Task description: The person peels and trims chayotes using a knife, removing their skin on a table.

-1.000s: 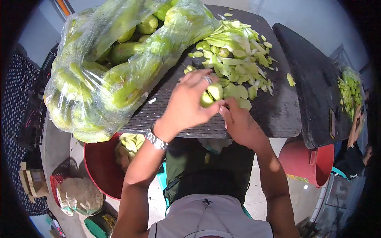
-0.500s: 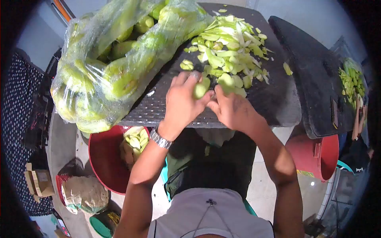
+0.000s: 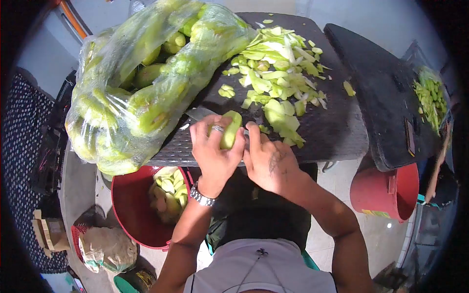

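Note:
My left hand [image 3: 215, 145], with a ring and a metal watch, is closed round a pale green peeled vegetable [image 3: 231, 129] over the near edge of the dark table [image 3: 332, 141]. A blade [image 3: 199, 114] shows beyond its fingers. Close on the right, my right hand [image 3: 269, 158] has its fingers closed on something mostly hidden, perhaps the knife's handle. Green peelings and slices [image 3: 281, 78] lie in a heap beyond both hands. To the left, a clear plastic bag [image 3: 156, 93] full of green vegetables rests on the table.
Below the table at left stands a red tub [image 3: 128, 210] with pale green pieces [image 3: 171, 188]. Another red bucket [image 3: 373, 190] is at lower right. A second dark table [image 3: 376, 93] adjoins on the right, with bagged greens [image 3: 431, 100] beyond. A sack [image 3: 108, 246] sits at lower left.
Both hands have moved left and nearer the table edge with the vegetable, away from the heap. The blade now shows beyond my left hand. Some slices lie spread nearer the edge.

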A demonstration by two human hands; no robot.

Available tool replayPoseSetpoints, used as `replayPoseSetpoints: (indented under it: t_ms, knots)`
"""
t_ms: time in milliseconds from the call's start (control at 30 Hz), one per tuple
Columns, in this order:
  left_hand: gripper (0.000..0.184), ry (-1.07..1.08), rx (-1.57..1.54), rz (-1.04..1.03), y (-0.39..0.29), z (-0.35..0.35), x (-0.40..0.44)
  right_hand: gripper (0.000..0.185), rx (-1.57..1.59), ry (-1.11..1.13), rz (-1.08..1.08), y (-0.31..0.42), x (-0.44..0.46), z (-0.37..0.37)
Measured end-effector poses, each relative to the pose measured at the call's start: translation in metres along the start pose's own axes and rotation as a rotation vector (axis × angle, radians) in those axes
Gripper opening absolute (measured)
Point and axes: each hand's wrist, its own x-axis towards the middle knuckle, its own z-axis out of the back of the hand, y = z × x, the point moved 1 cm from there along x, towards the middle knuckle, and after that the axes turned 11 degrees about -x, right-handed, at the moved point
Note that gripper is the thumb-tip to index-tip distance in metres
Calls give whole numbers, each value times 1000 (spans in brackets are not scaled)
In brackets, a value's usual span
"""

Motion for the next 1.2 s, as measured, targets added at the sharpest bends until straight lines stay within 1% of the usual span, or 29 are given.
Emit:
replayPoseSetpoints:
  t_ms: [67,100,133,200,300,400,467,533,567,633,667,700,800,833,867,933,967,1033,1067,1100,1200]
  knots:
    - [32,-12,18,-28,9,-5,-9,45,-23,-102,45,-2,-2,-17]
    - [31,12,33,-12,9,-5,-12,46,-13,-65,57,-7,-2,-15]
    - [30,9,10,-32,10,-4,-14,45,65,-56,51,-15,-1,-14]
    - [30,-19,-43,-78,14,-7,-15,42,47,-20,81,-23,-3,-8]
    - [30,-25,-58,-103,15,-7,-17,42,56,-46,118,-28,-3,-14]
    - [29,-38,-105,-114,17,-8,-17,46,80,24,99,-31,-2,-12]
    - [28,-58,-88,-106,19,-4,-19,47,-478,-201,93,-32,-10,-19]
    - [27,-86,-20,-94,24,3,-23,46,-804,-409,87,-47,-20,-16]
    - [28,-74,-16,-108,25,1,-15,44,-865,-518,90,-70,-21,-2]
    - [30,-59,-10,-89,19,-9,-6,42,-655,-512,88,-80,-13,22]
    - [31,-6,-15,-68,10,-8,-12,41,-362,-377,28,-64,-17,23]
    - [43,30,7,-39,5,-11,-12,39,-81,-275,-29,-58,-16,26]
    - [56,80,39,7,7,-6,-12,38,-287,-353,-172,-65,-14,32]
    - [60,104,74,-16,12,-3,-12,39,-368,-418,-216,-88,-15,28]
    - [60,148,137,4,12,1,-9,40,-446,-482,-266,-111,-16,23]
    - [61,221,246,45,8,8,1,40,-232,-412,-438,-145,-19,38]
    - [62,249,239,61,14,8,2,41,-125,-359,-537,-161,-22,43]
    - [65,318,236,136,11,11,10,41,-176,-315,-669,-215,-25,30]
    - [66,337,237,164,11,11,12,40,-194,-291,-734,-229,-25,22]
    - [66,344,235,153,11,10,14,37,-98,-293,-727,-229,-25,25]
    - [65,339,223,140,13,8,16,41,-182,-208,-741,-217,-30,31]
